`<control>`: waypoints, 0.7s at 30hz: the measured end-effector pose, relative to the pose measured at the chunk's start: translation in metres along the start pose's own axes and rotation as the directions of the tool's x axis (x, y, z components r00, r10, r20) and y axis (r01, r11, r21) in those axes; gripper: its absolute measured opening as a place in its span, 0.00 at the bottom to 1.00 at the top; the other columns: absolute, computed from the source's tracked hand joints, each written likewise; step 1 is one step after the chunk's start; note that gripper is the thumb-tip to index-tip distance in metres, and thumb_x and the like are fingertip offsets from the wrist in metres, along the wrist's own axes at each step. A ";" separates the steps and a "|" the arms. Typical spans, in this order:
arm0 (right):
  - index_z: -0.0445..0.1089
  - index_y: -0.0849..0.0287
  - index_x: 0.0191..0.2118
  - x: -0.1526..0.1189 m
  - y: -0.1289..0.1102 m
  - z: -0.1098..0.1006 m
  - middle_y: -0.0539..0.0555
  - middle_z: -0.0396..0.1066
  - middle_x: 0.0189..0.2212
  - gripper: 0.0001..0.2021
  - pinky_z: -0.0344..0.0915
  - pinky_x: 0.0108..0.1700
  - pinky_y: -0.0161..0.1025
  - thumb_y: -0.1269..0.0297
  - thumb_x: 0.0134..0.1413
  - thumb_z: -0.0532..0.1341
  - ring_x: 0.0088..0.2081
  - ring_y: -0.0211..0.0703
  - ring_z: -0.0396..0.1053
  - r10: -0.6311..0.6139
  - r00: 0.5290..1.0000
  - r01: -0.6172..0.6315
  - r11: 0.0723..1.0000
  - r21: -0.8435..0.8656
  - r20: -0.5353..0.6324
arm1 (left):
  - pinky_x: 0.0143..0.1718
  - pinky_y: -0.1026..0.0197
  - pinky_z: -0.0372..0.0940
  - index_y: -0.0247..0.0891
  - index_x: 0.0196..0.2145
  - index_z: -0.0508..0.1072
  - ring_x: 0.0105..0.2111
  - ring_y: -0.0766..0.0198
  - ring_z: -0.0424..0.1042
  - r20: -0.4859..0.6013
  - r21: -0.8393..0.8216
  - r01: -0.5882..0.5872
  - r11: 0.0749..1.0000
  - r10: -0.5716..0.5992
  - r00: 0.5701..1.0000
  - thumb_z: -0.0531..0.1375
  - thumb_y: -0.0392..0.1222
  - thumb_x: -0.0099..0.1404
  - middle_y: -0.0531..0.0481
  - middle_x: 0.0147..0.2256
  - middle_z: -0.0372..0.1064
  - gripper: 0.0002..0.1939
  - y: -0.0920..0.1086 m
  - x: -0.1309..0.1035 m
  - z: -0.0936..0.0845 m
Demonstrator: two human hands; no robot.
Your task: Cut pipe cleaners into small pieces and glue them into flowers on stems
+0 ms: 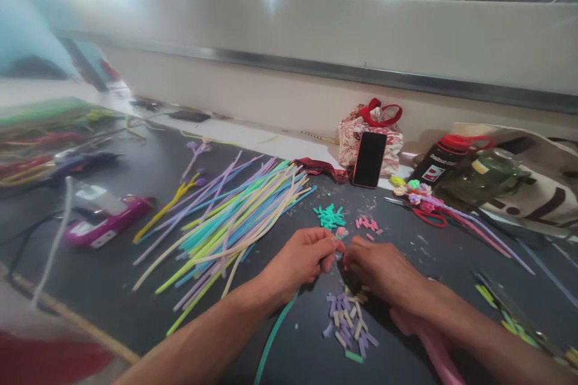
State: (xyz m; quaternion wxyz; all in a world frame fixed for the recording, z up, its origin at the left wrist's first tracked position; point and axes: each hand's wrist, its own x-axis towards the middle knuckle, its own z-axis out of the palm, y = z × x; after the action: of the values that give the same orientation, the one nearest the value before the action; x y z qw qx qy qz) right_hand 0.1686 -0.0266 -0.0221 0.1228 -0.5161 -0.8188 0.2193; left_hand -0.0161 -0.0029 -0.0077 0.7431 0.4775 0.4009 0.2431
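Both of my hands meet over the dark table, fingertips nearly touching. My left hand [311, 255] is closed in a pinch, and a small pink piece [342, 232] shows just beyond its fingertips. My right hand [377, 264] is curled closed beside it; what its fingers hold is hidden. Just beyond them lie a pile of short teal pieces [329, 216] and some short pink pieces [368, 225]. Nearer me is a pile of purple and cream pieces [350, 322]. A teal stem [275, 337] runs down from below my left hand.
Long pastel stems [226, 222] spread on the left, beside a magenta device [108, 222]. A phone [369, 159] leans on a patterned bag [347, 132]. Scissors [428, 218], fuzzy flowers [419, 192] and bottles [442, 159] are at right. A pink object [433, 349] lies under my right forearm.
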 end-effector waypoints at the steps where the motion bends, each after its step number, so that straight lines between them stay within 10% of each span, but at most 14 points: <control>1: 0.65 0.59 0.29 0.000 -0.001 -0.003 0.49 0.64 0.26 0.07 0.53 0.29 0.33 0.73 0.52 0.52 0.28 0.37 0.61 0.019 1.000 -0.018 0.999 0.027 -0.020 | 0.13 0.69 0.34 0.36 0.28 0.67 0.11 0.78 0.42 0.002 -0.022 -0.004 1.000 0.004 1.000 0.54 0.47 0.56 0.61 0.15 0.54 0.11 0.000 0.000 0.000; 4: 0.62 0.59 0.31 -0.002 -0.009 -0.010 0.47 0.62 0.22 0.05 0.55 0.25 0.30 0.67 0.54 0.51 0.24 0.34 0.61 0.186 0.982 -0.166 0.920 0.354 -0.021 | 0.12 0.69 0.33 0.36 0.28 0.66 0.11 0.79 0.41 0.013 -0.078 -0.003 0.997 0.004 1.000 0.54 0.46 0.56 0.61 0.14 0.55 0.10 -0.001 0.000 0.002; 8: 0.64 0.61 0.29 -0.001 -0.020 -0.008 0.45 0.59 0.17 0.07 0.46 0.18 0.28 0.62 0.49 0.59 0.16 0.29 0.52 0.338 0.919 -0.315 0.314 0.896 0.204 | 0.12 0.70 0.33 0.36 0.24 0.63 0.10 0.79 0.42 0.014 -0.091 0.013 0.996 -0.012 1.000 0.56 0.47 0.54 0.61 0.14 0.55 0.11 -0.002 0.000 0.004; 10: 0.64 0.62 0.28 0.000 -0.023 -0.005 0.45 0.59 0.16 0.09 0.43 0.17 0.28 0.61 0.47 0.61 0.16 0.27 0.50 0.322 0.921 -0.290 0.198 0.936 0.218 | 0.12 0.70 0.34 0.37 0.23 0.61 0.10 0.79 0.43 0.016 -0.095 0.012 0.995 -0.011 1.000 0.57 0.48 0.54 0.61 0.14 0.55 0.12 -0.002 0.000 0.004; 21: 0.64 0.59 0.27 0.008 -0.040 0.006 0.43 0.58 0.15 0.12 0.42 0.19 0.28 0.58 0.41 0.65 0.16 0.28 0.49 0.459 0.885 -0.215 0.246 0.945 0.082 | 0.12 0.70 0.33 0.37 0.22 0.58 0.09 0.80 0.44 -0.003 -0.123 0.031 0.992 -0.032 0.999 0.60 0.50 0.51 0.61 0.14 0.55 0.16 0.000 0.000 0.000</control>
State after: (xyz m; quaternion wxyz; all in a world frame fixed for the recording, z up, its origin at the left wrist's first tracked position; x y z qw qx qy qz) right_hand 0.1315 -0.0359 -0.0084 0.4326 -0.5327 -0.3899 0.6140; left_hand -0.0165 -0.0028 -0.0076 0.7739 0.4238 0.3943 0.2567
